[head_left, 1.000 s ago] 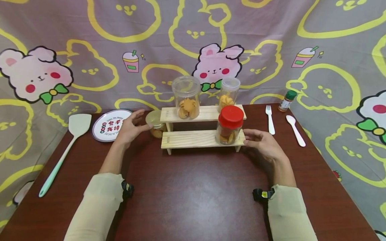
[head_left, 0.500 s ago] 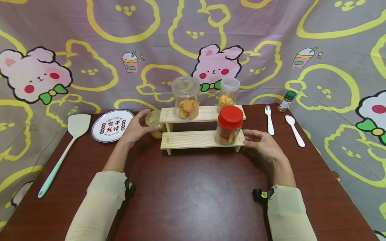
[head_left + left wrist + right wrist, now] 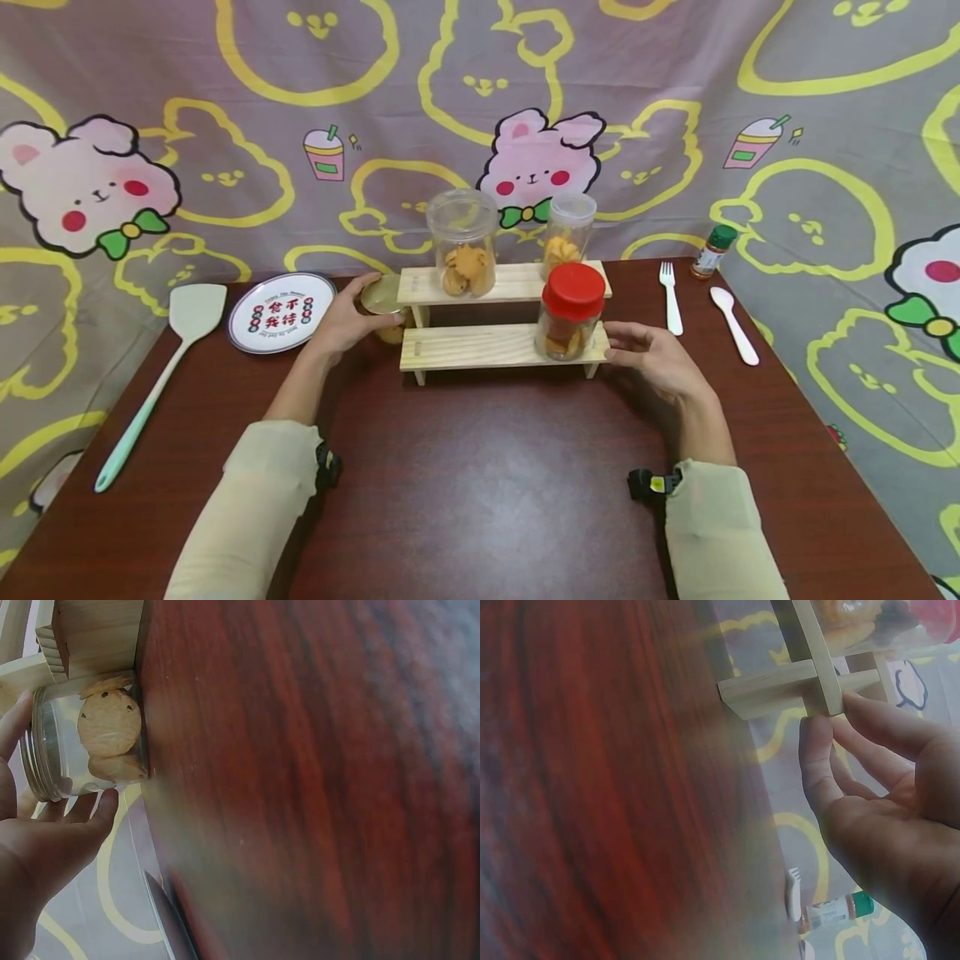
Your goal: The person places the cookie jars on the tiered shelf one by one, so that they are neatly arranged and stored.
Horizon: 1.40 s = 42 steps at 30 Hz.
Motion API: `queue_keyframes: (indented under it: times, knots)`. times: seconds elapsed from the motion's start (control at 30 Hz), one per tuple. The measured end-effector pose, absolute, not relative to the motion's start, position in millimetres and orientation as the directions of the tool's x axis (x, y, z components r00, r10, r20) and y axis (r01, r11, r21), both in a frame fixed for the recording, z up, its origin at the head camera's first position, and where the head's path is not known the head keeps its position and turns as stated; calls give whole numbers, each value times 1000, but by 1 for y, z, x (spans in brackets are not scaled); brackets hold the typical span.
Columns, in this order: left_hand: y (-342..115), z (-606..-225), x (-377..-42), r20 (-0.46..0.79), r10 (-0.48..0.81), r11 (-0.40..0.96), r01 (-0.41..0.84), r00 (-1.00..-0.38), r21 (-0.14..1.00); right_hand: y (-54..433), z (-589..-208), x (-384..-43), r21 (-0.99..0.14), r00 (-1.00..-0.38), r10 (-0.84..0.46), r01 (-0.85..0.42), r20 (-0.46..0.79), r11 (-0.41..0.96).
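Note:
In the head view my left hand [image 3: 347,323] is round a small clear jar with a gold lid [image 3: 384,302], left of the wooden shelf. Round cookies [image 3: 110,724] show inside it in the left wrist view, the jar's base right at the tabletop. At the two-tier wooden shelf's [image 3: 480,346] right end, my right hand [image 3: 660,358] has thumb and fingertips pinching the edge of the lower board [image 3: 826,682]. A red-lidded jar [image 3: 573,312] stands on that lower tier. Two clear-lidded cookie jars [image 3: 467,250] [image 3: 570,229] stand on the upper one.
To the left lie a round plate [image 3: 279,317] with red writing and a spatula [image 3: 168,375]. On the right are a white fork [image 3: 670,296], a white spoon [image 3: 735,325] and a green-capped seasoning bottle [image 3: 712,252]. A patterned cloth [image 3: 420,75] hangs behind the table.
My left hand has moved right, from beside the gold-lidded jar to gripping it, uncovering more of the plate. The right hand stays at the shelf's end.

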<state>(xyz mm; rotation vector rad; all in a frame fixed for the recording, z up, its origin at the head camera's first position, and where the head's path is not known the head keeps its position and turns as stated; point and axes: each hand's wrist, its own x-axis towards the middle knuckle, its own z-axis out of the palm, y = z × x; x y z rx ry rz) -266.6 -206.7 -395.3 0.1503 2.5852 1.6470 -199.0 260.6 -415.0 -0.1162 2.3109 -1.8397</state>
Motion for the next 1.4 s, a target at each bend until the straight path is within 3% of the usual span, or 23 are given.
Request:
queue_keyframes:
  times: [0.37, 1.0, 1.4]
  knots:
    - [-213, -397, -266, -1, 34, 401, 13, -999, 916, 260, -414, -200, -975, -979, -185, 49, -90, 215]
    - [-234, -376, -237, -19, 8, 406, -14, -1000, 914, 261, -416, -198, -973, -976, -191, 63, -107, 222]
    - [-239, -360, -224, 54, 63, 428, 76, -997, 901, 261, -415, -198, -975, -978, -182, 64, -105, 215]
